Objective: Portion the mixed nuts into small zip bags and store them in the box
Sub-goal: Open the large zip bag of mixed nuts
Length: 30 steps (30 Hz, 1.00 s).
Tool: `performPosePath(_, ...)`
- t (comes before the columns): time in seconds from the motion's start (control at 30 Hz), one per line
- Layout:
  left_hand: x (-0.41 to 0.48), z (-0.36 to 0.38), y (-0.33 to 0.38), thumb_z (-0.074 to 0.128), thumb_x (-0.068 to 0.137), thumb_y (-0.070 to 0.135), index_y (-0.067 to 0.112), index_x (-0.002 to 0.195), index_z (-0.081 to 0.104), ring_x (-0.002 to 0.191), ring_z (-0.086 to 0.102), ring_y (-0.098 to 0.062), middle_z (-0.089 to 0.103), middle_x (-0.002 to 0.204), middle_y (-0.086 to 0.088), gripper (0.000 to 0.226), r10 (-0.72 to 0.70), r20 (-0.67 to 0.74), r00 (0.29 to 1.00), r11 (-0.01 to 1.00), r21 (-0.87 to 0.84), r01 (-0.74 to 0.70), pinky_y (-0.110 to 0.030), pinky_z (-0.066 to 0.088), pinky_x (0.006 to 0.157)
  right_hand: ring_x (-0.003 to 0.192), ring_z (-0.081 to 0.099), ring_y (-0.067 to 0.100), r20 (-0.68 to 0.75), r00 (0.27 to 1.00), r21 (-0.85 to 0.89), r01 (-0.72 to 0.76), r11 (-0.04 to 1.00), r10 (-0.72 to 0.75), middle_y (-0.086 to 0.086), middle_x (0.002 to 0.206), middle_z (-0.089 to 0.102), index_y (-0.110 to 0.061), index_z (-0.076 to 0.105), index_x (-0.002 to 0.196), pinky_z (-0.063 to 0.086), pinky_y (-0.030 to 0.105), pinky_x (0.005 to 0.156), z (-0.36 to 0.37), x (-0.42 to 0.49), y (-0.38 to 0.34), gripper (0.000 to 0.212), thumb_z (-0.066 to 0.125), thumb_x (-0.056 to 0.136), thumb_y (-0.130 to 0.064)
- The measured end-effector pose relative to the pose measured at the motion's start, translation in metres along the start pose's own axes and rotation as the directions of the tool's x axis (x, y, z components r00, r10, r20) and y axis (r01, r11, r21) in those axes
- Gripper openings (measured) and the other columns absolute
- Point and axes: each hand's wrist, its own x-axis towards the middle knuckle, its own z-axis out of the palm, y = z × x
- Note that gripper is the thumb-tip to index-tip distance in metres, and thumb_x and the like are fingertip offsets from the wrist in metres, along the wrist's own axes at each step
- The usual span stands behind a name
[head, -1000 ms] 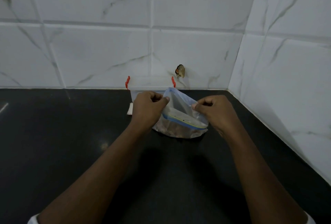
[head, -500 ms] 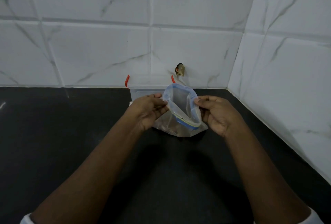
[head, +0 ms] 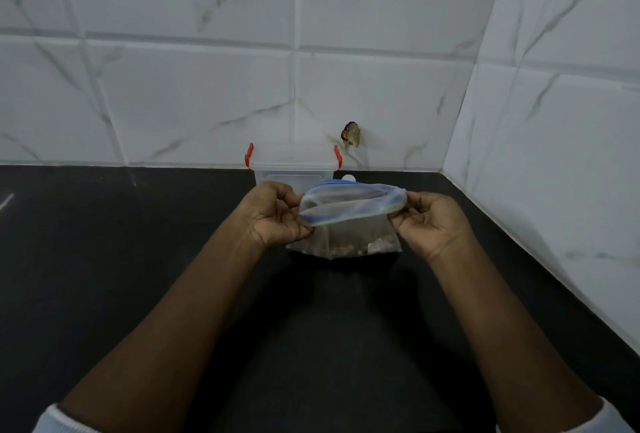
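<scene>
Grip confirmed, as I read it: left hand (head: 277,216) pinches the zip bag (head: 349,204) at the left end of its mouth, right hand (head: 429,221) at the right end, stretching it open. Nuts (head: 346,247) sit in the bag bottom, on the desk (head: 138,242). Closed box (head: 292,164) stands just behind.

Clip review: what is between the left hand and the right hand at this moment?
In the head view, only the zip bag: the left hand and right hand each pinch one end of its open, blue-edged mouth.
</scene>
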Motion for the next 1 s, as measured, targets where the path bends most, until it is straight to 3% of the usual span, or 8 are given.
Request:
performPosePath(0.2, 0.003, -0.008, 0.011, 0.040, 0.074, 0.000, -0.005, 0.107, 0.061, 0.075, 0.067, -0.026, 0.069, 0.089, -0.021, 0.039, 0.035, 0.035, 0.999, 0.998, 0.047, -0.036, -0.034, 0.051, 0.086, 0.083, 0.070, 0.025, -0.043, 0.999, -0.190, 0.000, 0.982, -0.008, 0.018, 0.100, 0.067, 0.000, 0.055, 0.136, 0.060, 0.039, 0.061, -0.001, 0.002, -0.003, 0.035, 0.046, 0.102, 0.003)
performPosePath(0.3, 0.000, -0.005, 0.010, 0.055, 0.087, 0.012, -0.001, 0.113, 0.067, 0.083, 0.066, -0.027, 0.069, 0.100, -0.017, 0.031, 0.125, 0.080, 0.989, 0.959, 0.245, -0.141, -0.037, 0.053, 0.082, 0.062, 0.075, 0.025, 0.015, 0.999, -0.301, 0.033, 0.953, -0.030, 0.016, 0.082, 0.073, -0.009, 0.058, 0.119, 0.061, 0.038, 0.051, -0.004, 0.002, -0.008, 0.022, 0.045, 0.103, 0.002)
performPosePath(0.4, 0.003, 0.000, 0.007, 0.064, 0.095, 0.013, 0.007, 0.118, 0.068, 0.097, 0.065, -0.027, 0.069, 0.112, -0.014, 0.024, 0.314, 0.064, 0.947, 0.825, 0.475, -0.306, -0.041, 0.059, 0.082, 0.065, 0.070, 0.020, 0.115, 0.989, -0.522, 0.138, 0.842, -0.091, 0.010, 0.083, 0.071, -0.012, 0.062, 0.105, 0.059, 0.034, 0.052, -0.005, 0.001, -0.012, 0.019, 0.048, 0.103, 0.000)
performPosePath(0.53, 0.006, -0.003, 0.010, 0.064, 0.097, 0.010, 0.009, 0.112, 0.065, 0.086, 0.067, -0.023, 0.067, 0.107, -0.013, 0.015, 0.305, 0.078, 0.949, 0.877, 0.365, -0.311, -0.033, 0.061, 0.059, 0.066, 0.061, 0.016, 0.221, 0.967, -0.688, 0.248, 0.682, -0.129, 0.007, 0.084, 0.065, -0.013, 0.066, 0.104, 0.053, 0.028, 0.053, -0.007, 0.000, -0.017, 0.018, 0.054, 0.099, 0.000)
performPosePath(0.7, 0.006, -0.008, 0.008, 0.064, 0.096, 0.006, 0.001, 0.121, 0.065, 0.108, 0.067, -0.028, 0.068, 0.121, -0.019, 0.025, 0.133, 0.076, 0.988, 0.935, 0.321, -0.151, -0.044, 0.058, 0.089, 0.065, 0.067, 0.017, 0.158, 0.986, -0.569, 0.039, 0.821, 0.062, 0.007, 0.077, 0.068, -0.011, 0.066, 0.096, 0.061, 0.031, 0.061, -0.006, 0.000, -0.019, 0.005, 0.065, 0.092, -0.009)
performPosePath(0.8, 0.007, -0.006, 0.006, 0.069, 0.093, 0.008, 0.003, 0.119, 0.066, 0.093, 0.068, -0.023, 0.071, 0.107, -0.014, 0.027, 0.195, 0.096, 0.976, 0.840, 0.497, -0.216, -0.036, 0.059, 0.084, 0.072, 0.070, 0.025, 0.124, 0.989, -0.402, -0.022, 0.915, 0.078, 0.014, 0.082, 0.069, -0.007, 0.062, 0.086, 0.063, 0.048, 0.072, -0.005, 0.003, -0.022, 0.013, 0.058, 0.098, -0.010)
performPosePath(0.93, 0.007, -0.009, 0.012, 0.064, 0.095, 0.004, 0.009, 0.113, 0.068, 0.094, 0.065, -0.025, 0.069, 0.103, -0.012, 0.018, 0.225, 0.114, 0.968, 0.770, 0.587, -0.248, -0.038, 0.058, 0.081, 0.068, 0.069, 0.024, 0.152, 0.988, -0.353, 0.024, 0.935, 0.033, 0.013, 0.083, 0.066, -0.005, 0.065, 0.090, 0.063, 0.043, 0.075, -0.009, 0.004, -0.024, 0.004, 0.065, 0.087, -0.007)
performPosePath(1.0, 0.006, -0.011, 0.013, 0.059, 0.098, 0.004, 0.010, 0.113, 0.067, 0.091, 0.066, -0.023, 0.071, 0.101, -0.010, 0.018, 0.204, 0.129, 0.970, 0.793, 0.560, -0.241, -0.036, 0.059, 0.078, 0.074, 0.072, 0.024, 0.180, 0.984, -0.370, 0.069, 0.927, -0.002, 0.013, 0.087, 0.069, -0.004, 0.067, 0.100, 0.064, 0.044, 0.073, -0.010, 0.006, -0.024, 0.015, 0.066, 0.086, -0.004)
